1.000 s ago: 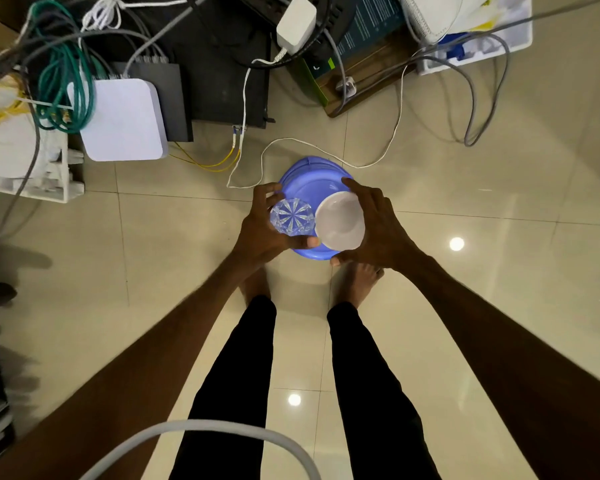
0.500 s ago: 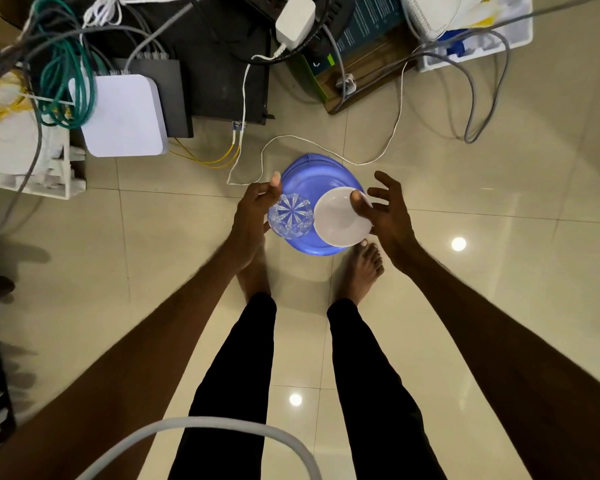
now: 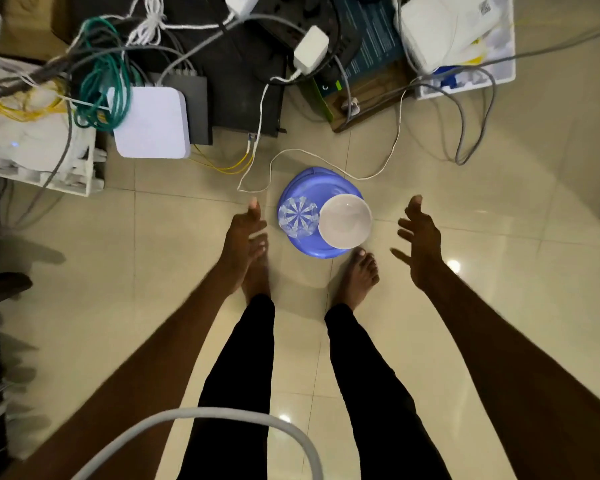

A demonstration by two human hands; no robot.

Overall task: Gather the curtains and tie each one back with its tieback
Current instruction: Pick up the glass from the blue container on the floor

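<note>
No curtain or tieback shows in the head view. A blue plate (image 3: 312, 181) lies on the tiled floor just ahead of my bare feet. On it stand a clear cut glass (image 3: 298, 217) at the left and a white bowl (image 3: 345, 220) at the right. My left hand (image 3: 246, 233) hovers left of the plate with relaxed fingers, holding nothing. My right hand (image 3: 419, 237) is spread wide to the right of the plate, clear of the bowl.
A thin white cable (image 3: 329, 166) loops on the floor behind the plate. Beyond it lie a white router box (image 3: 151, 123), a black switch (image 3: 194, 105), green cables (image 3: 104, 74), a power adapter (image 3: 310, 48) and a white tray (image 3: 465, 39). A grey cable (image 3: 205, 415) arcs close below.
Both hands let go of the glass and bowl and pulled back and apart. The plate with the glass and bowl now rests on the floor.
</note>
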